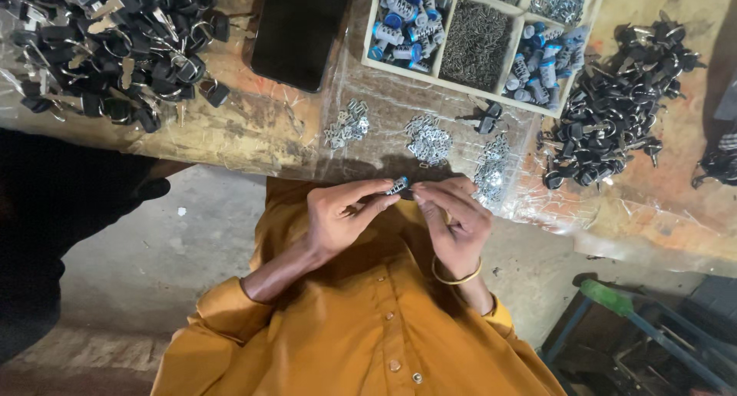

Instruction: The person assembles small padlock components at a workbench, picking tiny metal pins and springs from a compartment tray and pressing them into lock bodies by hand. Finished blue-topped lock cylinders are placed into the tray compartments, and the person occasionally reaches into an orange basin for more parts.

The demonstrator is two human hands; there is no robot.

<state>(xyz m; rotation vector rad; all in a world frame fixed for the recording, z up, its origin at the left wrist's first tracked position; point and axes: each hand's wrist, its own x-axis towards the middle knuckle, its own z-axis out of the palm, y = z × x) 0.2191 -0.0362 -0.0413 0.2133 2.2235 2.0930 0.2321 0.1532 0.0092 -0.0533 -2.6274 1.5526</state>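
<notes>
Both hands pinch one small lock cylinder (398, 185) between fingertips, left hand (342, 215) and right hand (454, 219) closed on its ends.

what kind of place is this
Probably a small lock-assembly workshop: a worn workbench with heaps of black-headed keys, a divided tray of small metal parts, and both hands fitting a small lock cylinder.

both forearms bent inward, wrists close together; left hand (338, 215) and right hand (454, 221) meeting fingertip to fingertip, fingers curled in a pinch.
</notes>
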